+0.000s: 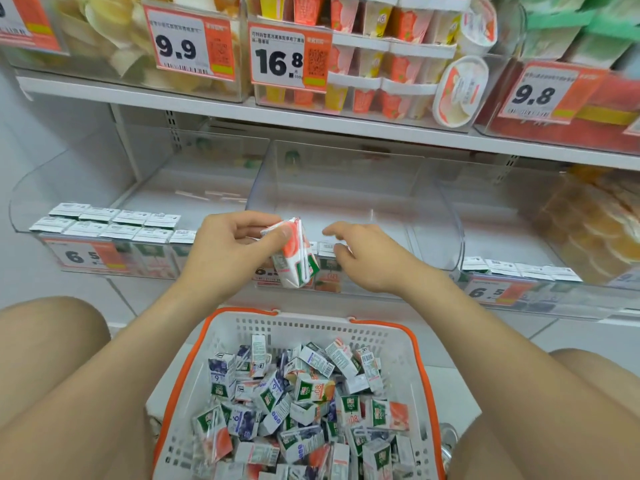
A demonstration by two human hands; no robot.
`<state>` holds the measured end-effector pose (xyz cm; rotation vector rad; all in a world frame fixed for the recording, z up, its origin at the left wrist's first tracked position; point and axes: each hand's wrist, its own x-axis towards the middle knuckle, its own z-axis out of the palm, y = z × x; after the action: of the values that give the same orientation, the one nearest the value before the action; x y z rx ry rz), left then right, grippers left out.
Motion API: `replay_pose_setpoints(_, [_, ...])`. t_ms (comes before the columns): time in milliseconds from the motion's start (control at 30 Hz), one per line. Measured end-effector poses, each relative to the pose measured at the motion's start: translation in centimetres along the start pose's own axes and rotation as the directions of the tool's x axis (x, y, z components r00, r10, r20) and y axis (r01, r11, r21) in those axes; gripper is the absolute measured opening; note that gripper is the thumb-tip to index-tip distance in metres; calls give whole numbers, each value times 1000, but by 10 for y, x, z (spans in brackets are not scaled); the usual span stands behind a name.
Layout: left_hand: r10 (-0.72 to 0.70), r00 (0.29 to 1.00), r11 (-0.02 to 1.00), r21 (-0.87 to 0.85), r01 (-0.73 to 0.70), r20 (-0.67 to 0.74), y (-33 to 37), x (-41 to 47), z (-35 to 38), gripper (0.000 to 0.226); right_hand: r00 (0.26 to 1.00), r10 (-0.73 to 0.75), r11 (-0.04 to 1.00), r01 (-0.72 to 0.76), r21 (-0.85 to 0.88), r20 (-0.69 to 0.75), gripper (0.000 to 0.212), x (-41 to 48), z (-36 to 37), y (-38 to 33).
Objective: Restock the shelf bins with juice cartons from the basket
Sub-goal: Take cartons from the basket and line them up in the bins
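Head view.

1. My left hand point(232, 249): fingers and thumb curled round one juice carton point(294, 258), gripping it near the top. The carton hangs tilted, its peach-and-white side showing, in front of the middle bin's front edge.
2. My right hand point(370, 259): just right of the juice carton and apart from it. The fingers are loosely bent and hold nothing, over the front lip of the middle bin point(346, 188).
3. Middle bin: clear plastic. Some cartons stand along its front wall, mostly hidden behind both hands, so I cannot tell how many.
4. Left bin point(27, 202): two rows of upright cartons point(104, 225) at the front, with a price tag point(83, 256) reading 6.5 on the front wall.
5. Right bin point(571, 299): one row of carton tops point(519, 270) along the front.
6. Basket point(311, 327): white with an orange rim, between my knees and below both hands. It holds a loose heap of cartons point(298, 393) lying at all angles.
7. Upper shelf point(207, 105): clear bins of stacked cups point(381, 64), tagged 9.9, 16.8 and 9.8.
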<state>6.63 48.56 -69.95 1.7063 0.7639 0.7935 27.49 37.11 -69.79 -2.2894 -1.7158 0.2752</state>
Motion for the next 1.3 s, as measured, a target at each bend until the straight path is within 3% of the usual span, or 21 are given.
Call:
replay_pose_setpoints(100, [-49,998,989,-143,43,-34,12,0,7,14,964,-196,978,206,36,-179,52,-13,-6,-18])
replay_pose_setpoints(200, [-142,985,957,-266,111,-101,18,-2,11,16,889,-418,897,437,70,-188,61,-28,-14,-34])
replay_pose_setpoints(267, [-195,978,918,-365,157,-69,19,-4,10,28,847,-468,872,489,24,-253,56,-35,-14,-40])
replay_pose_setpoints(333, [-243,970,883,-412,225,9,21,-6,5,39,802,-446,863,504,48,-397,44,-38,-14,-43])
replay_pose_setpoints(400, [-269,963,920,-289,264,23,21,-8,-2,42,803,-330,854,478,206,-497,39,-39,-15,-44])
replay_pose_setpoints(467, [-192,979,981,-53,188,-70,18,-8,-13,27,871,-141,812,374,448,-470,35,-38,-19,-45])
replay_pose_setpoints(533, [-93,994,994,46,96,-59,17,-9,-26,12,916,-32,743,290,603,-401,28,-35,-19,-46])
replay_pose_setpoints(600, [-28,995,996,87,19,100,19,-11,-36,28,931,1,688,264,676,-365,24,-31,-17,-50])
replay_pose_setpoints(667, [28,978,990,131,-56,208,22,-14,-41,31,939,-7,643,267,718,-343,23,-27,-14,-56])
replay_pose_setpoints(800, [43,981,995,83,-60,190,22,-14,-56,25,946,-46,610,280,741,-320,26,-19,-5,-74])
replay_pose_setpoints(867, [52,982,993,97,-71,184,18,-10,-69,28,943,-69,649,291,703,-327,28,-13,-6,-84])
replay_pose_setpoints(933, [68,988,959,262,-102,136,7,-3,-84,31,915,-124,768,333,546,-384,28,-6,-9,-95])
replay_pose_setpoints(1000, [76,997,831,551,-73,16,-10,6,-100,40,864,-223,868,387,311,-452,30,4,-12,-108])
replay_pose_setpoints(1067, [98,993,686,727,-23,-61,-22,13,-111,48,836,-290,901,403,163,-466,31,19,-12,-121])
replay_pose_setpoints(1167, [23,999,578,816,15,-35,-26,17,-118,56,857,-353,930,364,-45,-375,33,54,-4,-138])
replay_pose_setpoints(1300, [-118,993,472,880,45,12,-29,18,-123,60,914,-376,888,308,-342,-152,27,96,12,-158])
